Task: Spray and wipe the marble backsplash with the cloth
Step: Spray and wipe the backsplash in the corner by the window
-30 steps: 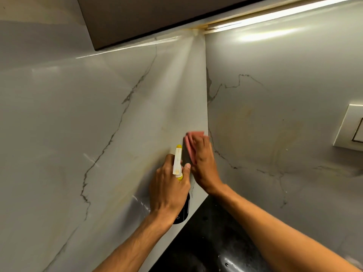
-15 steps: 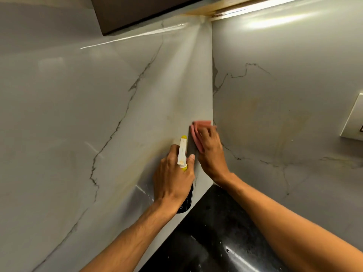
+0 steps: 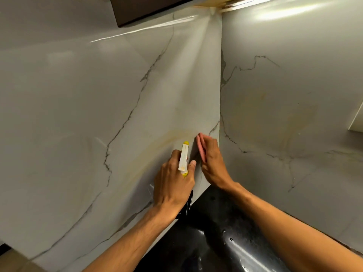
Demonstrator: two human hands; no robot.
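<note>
The marble backsplash [image 3: 94,118] forms a corner, grey-white with dark veins and yellowish stains. My left hand [image 3: 172,183] grips a spray bottle [image 3: 184,159] with a white and yellow head; its dark body shows below the hand. My right hand [image 3: 213,161] presses a folded pink cloth [image 3: 201,146] flat against the left marble panel, close to the corner seam. The fingers lie straight over the cloth and cover most of it. The two hands are almost touching.
A glossy black countertop [image 3: 216,242] with water drops lies below the hands. A dark cabinet underside [image 3: 149,8] hangs above, with a lit strip [image 3: 284,10] along the top right. A white wall plate [image 3: 358,118] sits at the right edge.
My right hand with the pink cloth has slid slightly down the left panel near the corner. The left hand keeps the bottle beside it. The view tilted down a little.
</note>
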